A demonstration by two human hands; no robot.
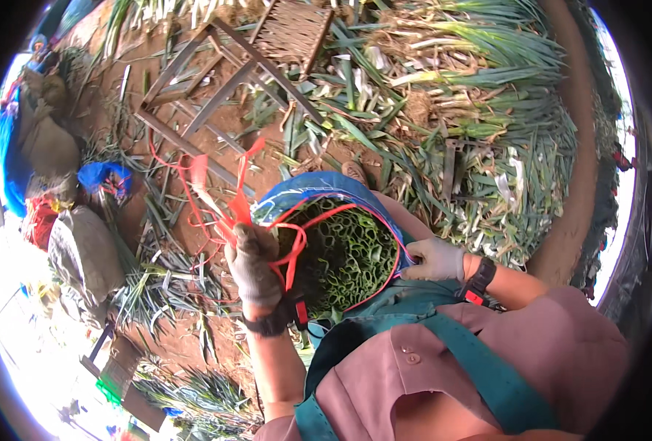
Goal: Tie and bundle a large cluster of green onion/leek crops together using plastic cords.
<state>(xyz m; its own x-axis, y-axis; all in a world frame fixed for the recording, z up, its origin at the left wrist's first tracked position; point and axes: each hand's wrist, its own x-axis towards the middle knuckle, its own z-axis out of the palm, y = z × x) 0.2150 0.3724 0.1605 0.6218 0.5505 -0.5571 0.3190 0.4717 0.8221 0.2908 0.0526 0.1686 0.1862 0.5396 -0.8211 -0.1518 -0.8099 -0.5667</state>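
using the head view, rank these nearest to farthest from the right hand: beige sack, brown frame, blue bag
1. Blue bag: its rim is touched by the right hand.
2. Brown frame: on the ground, upper left.
3. Beige sack: far left.

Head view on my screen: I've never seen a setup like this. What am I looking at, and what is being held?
There's no machine here: these are a person's own gloved hands, filmed by a wide fisheye camera worn on the head, looking down, so straight edges bend near the picture's edge. Picture left is the person's left. The left hand holds red strips; the right hand grips the rim of a blue bag packed with hollow green leaves. On the brown ground are long green-and-white stalks and a brown folding frame.
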